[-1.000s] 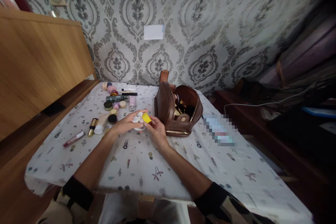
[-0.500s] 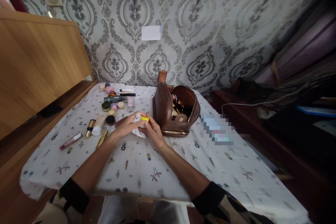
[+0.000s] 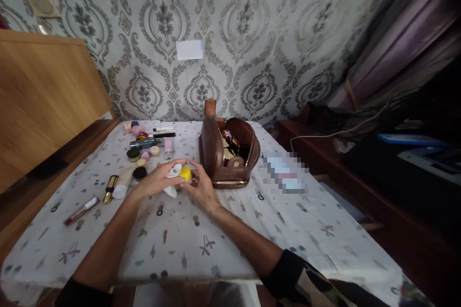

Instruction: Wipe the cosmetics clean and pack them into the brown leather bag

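Observation:
My left hand point(image 3: 155, 180) is closed on a crumpled white tissue point(image 3: 170, 191), which presses against the side of a small yellow container point(image 3: 185, 173). From the right, the fingers of my right hand point(image 3: 201, 189) grip the same yellow container. Both hands are just above the patterned tablecloth. Close on their right stands an unzipped brown bag point(image 3: 225, 177) with several items inside. A pink tube point(image 3: 168, 147) lies behind my left hand, and a round black-lidded jar point(image 3: 139, 172) is to its left.
Several cosmetics, among them a white tube point(image 3: 123, 183), a gold-and-black tube point(image 3: 110, 189) and a lip gloss point(image 3: 82, 210), lie on the left of the table. A blurred flat object point(image 3: 285, 172) lies right of the bag. A wooden cabinet point(image 3: 50, 105) borders the left.
The view has shifted, so the table and bag appear further left. The yellow container has been turned and shows more of its side. The tissue now hangs lower beneath my left hand.

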The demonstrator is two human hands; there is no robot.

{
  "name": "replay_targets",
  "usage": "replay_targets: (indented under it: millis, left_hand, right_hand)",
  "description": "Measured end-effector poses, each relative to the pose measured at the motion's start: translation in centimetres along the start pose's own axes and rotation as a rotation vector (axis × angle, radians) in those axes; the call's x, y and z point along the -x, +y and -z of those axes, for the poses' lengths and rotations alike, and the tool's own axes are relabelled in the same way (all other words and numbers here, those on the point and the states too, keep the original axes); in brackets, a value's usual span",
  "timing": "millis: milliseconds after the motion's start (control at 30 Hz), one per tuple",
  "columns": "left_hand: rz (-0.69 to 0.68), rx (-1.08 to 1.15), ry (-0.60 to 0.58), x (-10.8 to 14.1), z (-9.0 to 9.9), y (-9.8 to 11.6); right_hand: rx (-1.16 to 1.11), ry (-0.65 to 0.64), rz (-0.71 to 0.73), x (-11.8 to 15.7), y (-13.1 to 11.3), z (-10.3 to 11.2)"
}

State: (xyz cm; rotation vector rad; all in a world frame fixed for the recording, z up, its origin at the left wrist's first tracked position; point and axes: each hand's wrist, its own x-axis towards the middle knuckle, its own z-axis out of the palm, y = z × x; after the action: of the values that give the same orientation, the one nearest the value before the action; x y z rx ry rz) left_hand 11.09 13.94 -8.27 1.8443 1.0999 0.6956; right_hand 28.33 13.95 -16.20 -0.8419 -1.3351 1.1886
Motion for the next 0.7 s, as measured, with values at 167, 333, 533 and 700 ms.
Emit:
replay_targets:
  millis: [167, 333, 533, 700]
  left_hand:
    - [-0.072, -0.184, 0.007, 0.2, 0.2, 1.2]
    - [-0.086, -0.215, 0.059, -0.2, 0.7, 4.4]
    - [-0.174, -0.084, 0.11, -3.2, 0.7, 9.5]
    - [-0.245, -0.196, 0.092, -7.2, -0.3, 13.3]
  right_hand:
    - [0.251, -0.069, 0.071, 1.0, -3.1, 1.2]
    - [0.712, 0.063, 0.404, 1.4, -9.3, 6.0]
    - [1.13, 0.057, 0.385, 1.2, -10.9, 11.7]
    - [1.05, 0.023, 0.441, 3.4, -8.6, 12.7]
